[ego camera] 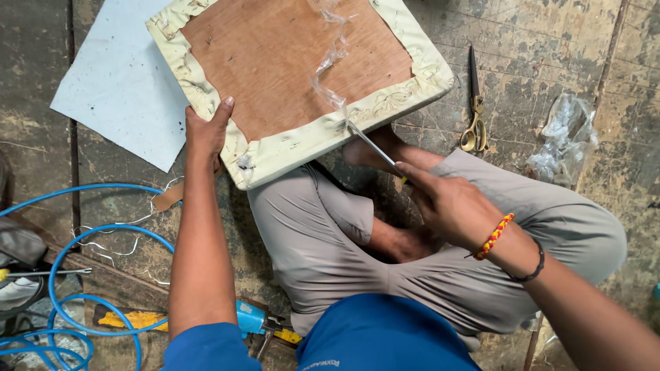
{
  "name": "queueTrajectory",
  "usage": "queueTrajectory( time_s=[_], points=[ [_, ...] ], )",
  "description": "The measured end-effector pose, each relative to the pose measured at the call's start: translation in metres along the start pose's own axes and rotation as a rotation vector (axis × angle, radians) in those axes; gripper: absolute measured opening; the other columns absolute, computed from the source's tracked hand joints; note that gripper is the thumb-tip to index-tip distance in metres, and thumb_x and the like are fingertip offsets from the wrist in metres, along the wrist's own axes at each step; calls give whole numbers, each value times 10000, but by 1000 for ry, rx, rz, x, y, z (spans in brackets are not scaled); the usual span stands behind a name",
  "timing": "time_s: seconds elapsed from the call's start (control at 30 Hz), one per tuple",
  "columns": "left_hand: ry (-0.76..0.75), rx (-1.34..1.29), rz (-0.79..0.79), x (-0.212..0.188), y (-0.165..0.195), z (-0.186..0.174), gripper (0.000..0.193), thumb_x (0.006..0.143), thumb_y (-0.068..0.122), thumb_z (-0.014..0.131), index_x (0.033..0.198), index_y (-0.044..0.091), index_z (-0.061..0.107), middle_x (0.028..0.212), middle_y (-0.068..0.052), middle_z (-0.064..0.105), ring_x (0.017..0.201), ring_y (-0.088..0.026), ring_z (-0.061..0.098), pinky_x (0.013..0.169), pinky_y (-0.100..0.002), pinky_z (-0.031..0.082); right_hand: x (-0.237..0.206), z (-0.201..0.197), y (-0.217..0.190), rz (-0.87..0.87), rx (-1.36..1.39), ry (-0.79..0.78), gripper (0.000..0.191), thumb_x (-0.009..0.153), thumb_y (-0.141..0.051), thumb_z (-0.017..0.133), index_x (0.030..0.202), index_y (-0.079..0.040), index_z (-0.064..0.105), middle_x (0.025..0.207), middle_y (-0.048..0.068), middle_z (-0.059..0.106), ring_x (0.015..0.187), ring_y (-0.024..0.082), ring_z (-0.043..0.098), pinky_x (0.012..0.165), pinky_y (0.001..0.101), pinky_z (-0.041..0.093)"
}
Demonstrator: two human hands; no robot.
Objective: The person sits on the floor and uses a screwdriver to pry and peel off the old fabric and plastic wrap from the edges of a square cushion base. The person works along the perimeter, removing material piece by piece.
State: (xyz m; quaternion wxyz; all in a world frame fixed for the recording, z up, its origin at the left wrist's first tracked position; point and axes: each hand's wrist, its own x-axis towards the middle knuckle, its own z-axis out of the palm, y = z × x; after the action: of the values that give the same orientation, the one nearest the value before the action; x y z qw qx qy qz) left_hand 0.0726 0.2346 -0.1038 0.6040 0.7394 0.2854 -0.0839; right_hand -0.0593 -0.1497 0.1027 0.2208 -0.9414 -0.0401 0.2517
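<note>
With the left hand clamped on the upturned seat cushion's near edge on the lap, the right hand's gripped blade could slip toward the bare foot.

On the worn concrete floor lie brass-handled scissors, a crumpled clear plastic bag, a pale grey sheet of board, a coiled blue air hose and a blue pneumatic stapler.

Crumpled clear plastic bag on the floor at right — no labels, signs, screens
</note>
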Motion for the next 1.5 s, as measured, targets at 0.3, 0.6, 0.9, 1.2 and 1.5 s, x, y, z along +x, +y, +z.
queueTrajectory(
  time_s=[0.3,0.6,0.9,1.2,1.5],
  points=[
    [-57,89,197,5,-1,-1,772,889,366,847,1422,-57,484,1383,-189,647,1223,-270,642,1046,-355,516,-2,85,2,-106,-236,277,581,919,-109,601,1496,-146,543,770,215,667,626,393,672,555,515,552],
    [51,281,139,1,4,-1,1036,877,477,932,1456,-141,335,1455,-278,489,1324,-315,504,1106,-385,403,-25,64,5,-91,7,228,575,909,-139,650,1470,-171,528,899,194,691,745,420,682,653,520,551],
    [-52,-63,84,-7,7,1,809,839,348,862,1401,-60,446,1328,-195,649,1159,-260,656,975,-358,552,-1,105,30,-91,-89,228,610,946,-129,639,1528,-180,465,903,189,681,707,407,672,644,508,544],
    [25,74,113,2,-3,1,834,881,357,905,1409,-70,421,1354,-196,610,1198,-262,632,1009,-369,520,-20,86,24,-244,198,288,549,947,-146,665,1477,-149,523,982,180,707,843,391,699,727,487,559],
    [-1,-83,18,-2,1,2,815,810,338,875,1371,-59,437,1292,-204,666,1107,-264,693,924,-365,589,-10,3,-15,12,4,-73,487,935,-227,618,1420,-201,578,796,255,700,710,434,704,673,526,551]
  ],
)
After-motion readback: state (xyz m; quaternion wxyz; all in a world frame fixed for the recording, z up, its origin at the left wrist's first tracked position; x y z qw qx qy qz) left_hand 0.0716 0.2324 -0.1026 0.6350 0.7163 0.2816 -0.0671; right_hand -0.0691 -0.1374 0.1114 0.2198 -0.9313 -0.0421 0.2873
